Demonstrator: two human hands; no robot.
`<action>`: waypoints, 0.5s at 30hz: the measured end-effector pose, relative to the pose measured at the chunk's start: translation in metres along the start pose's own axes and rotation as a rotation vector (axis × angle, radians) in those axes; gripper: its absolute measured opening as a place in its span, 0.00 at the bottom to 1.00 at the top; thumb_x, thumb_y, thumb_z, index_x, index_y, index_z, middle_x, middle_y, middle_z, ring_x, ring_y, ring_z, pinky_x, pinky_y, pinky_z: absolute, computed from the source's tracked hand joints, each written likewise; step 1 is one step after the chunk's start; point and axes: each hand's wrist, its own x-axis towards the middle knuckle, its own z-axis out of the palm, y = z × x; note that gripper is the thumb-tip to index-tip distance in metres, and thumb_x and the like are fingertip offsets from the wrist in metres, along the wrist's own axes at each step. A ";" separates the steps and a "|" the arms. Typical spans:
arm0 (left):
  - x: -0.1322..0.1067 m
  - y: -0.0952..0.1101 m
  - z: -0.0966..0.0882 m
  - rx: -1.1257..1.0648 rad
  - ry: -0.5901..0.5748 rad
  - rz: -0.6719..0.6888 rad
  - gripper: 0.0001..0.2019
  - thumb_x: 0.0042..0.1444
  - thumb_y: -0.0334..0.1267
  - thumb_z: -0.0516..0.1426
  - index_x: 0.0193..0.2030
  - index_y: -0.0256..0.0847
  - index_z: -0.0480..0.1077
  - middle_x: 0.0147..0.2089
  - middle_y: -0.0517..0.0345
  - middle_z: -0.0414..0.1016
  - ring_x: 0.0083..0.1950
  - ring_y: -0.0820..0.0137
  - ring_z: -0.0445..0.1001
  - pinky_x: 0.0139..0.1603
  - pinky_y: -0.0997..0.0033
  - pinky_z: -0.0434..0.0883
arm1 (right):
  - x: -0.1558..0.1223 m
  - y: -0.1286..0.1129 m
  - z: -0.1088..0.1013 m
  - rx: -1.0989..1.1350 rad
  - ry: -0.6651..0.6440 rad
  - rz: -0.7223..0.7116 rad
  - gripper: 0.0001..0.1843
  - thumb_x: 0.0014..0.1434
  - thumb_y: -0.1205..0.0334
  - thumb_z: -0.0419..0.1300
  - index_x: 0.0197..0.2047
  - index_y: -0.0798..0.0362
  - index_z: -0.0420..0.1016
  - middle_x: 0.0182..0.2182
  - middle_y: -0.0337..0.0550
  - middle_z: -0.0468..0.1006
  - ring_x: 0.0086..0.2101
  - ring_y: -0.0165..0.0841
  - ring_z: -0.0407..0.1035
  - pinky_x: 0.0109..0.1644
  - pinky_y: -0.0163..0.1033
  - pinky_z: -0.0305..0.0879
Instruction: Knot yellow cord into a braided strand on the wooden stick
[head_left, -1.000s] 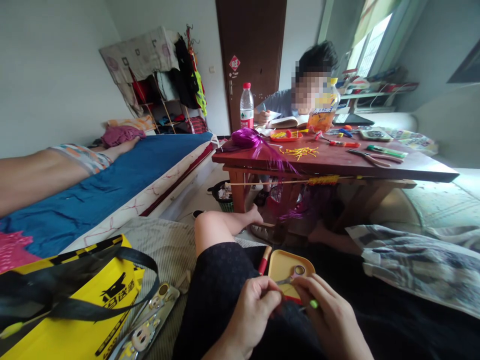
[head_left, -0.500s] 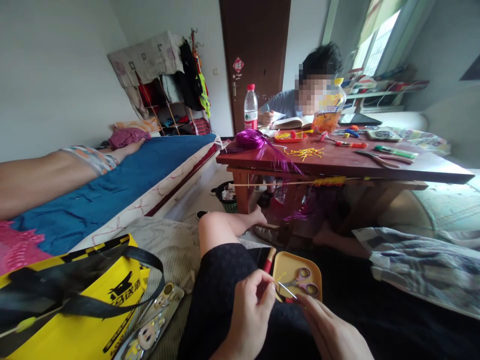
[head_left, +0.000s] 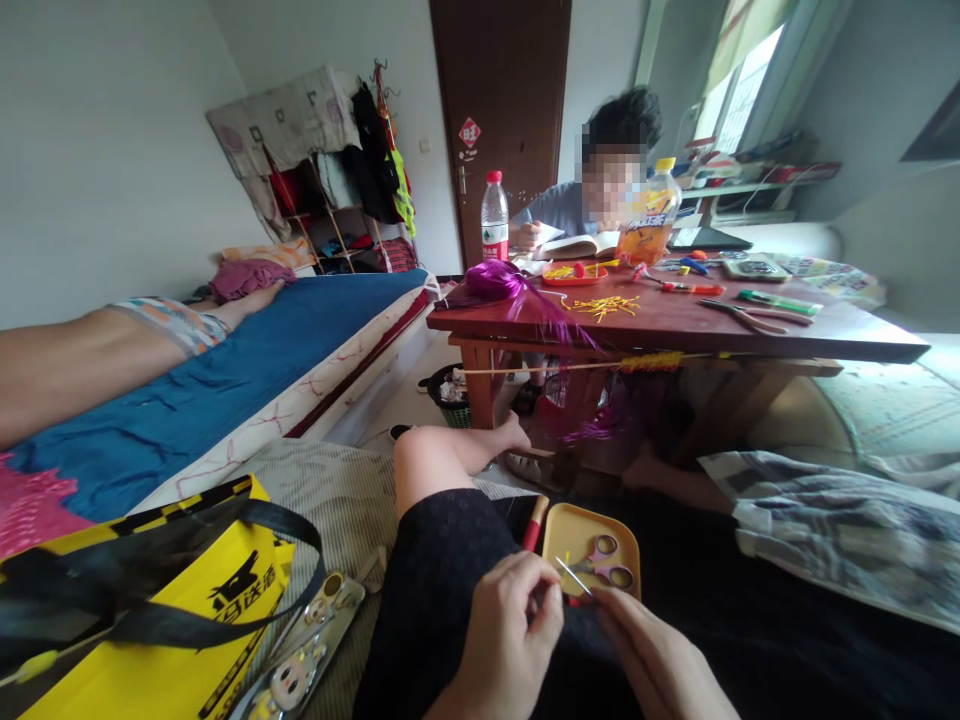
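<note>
My right hand (head_left: 656, 645) pinches a thin silvery metal tool (head_left: 574, 577), whose tip points up and left toward my other hand; its exact kind is unclear. My left hand (head_left: 514, 625) is curled closed just left of that tip, and its fingers hide whatever lies between them. Beyond both hands, on my lap, sits a yellow tray (head_left: 555, 518) holding a pair of scissors (head_left: 615, 575). Small yellow bits (head_left: 564, 558) show near the tool tip. Against the tray's left side leans a red stick-like handle (head_left: 535, 525) with a wooden-coloured end.
A red-brown table (head_left: 495, 322) ahead carries bottles, pliers (head_left: 742, 315), purple strands (head_left: 499, 282) and yellow pieces (head_left: 604, 305). Behind it a person (head_left: 555, 208) leans over a book. Left are a yellow bag (head_left: 172, 640) and a bed (head_left: 300, 310) with someone lying on it.
My left hand has shifted slightly right and rolled, its fingers curling further in. The metal tool stays in my right hand. The whole view has moved a little.
</note>
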 end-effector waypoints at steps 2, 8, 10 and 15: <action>0.000 0.002 0.003 0.046 -0.087 0.055 0.07 0.53 0.30 0.50 0.28 0.39 0.68 0.29 0.55 0.72 0.33 0.68 0.69 0.35 0.73 0.61 | 0.002 -0.008 0.003 0.366 0.004 0.179 0.17 0.53 0.50 0.56 0.44 0.48 0.72 0.38 0.44 0.76 0.39 0.36 0.72 0.40 0.36 0.69; 0.001 0.014 0.010 -0.042 -0.195 0.057 0.08 0.55 0.32 0.50 0.30 0.38 0.70 0.30 0.54 0.74 0.32 0.69 0.70 0.36 0.73 0.63 | 0.014 -0.043 -0.004 0.907 -0.100 0.475 0.16 0.46 0.49 0.64 0.28 0.55 0.72 0.15 0.31 0.61 0.16 0.20 0.54 0.19 0.24 0.53; 0.004 0.012 0.005 -0.046 -0.168 0.095 0.07 0.55 0.34 0.51 0.33 0.39 0.70 0.33 0.54 0.74 0.36 0.67 0.70 0.40 0.72 0.63 | 0.015 -0.048 -0.009 0.845 -0.033 0.486 0.16 0.45 0.49 0.64 0.26 0.54 0.70 0.19 0.35 0.64 0.21 0.25 0.60 0.24 0.27 0.59; 0.038 -0.025 -0.022 0.299 0.139 -0.118 0.12 0.59 0.33 0.46 0.46 0.40 0.65 0.47 0.51 0.69 0.50 0.65 0.66 0.51 0.67 0.61 | 0.022 -0.043 -0.038 0.685 0.138 0.350 0.15 0.51 0.50 0.57 0.23 0.50 0.62 0.19 0.35 0.60 0.20 0.28 0.56 0.23 0.32 0.59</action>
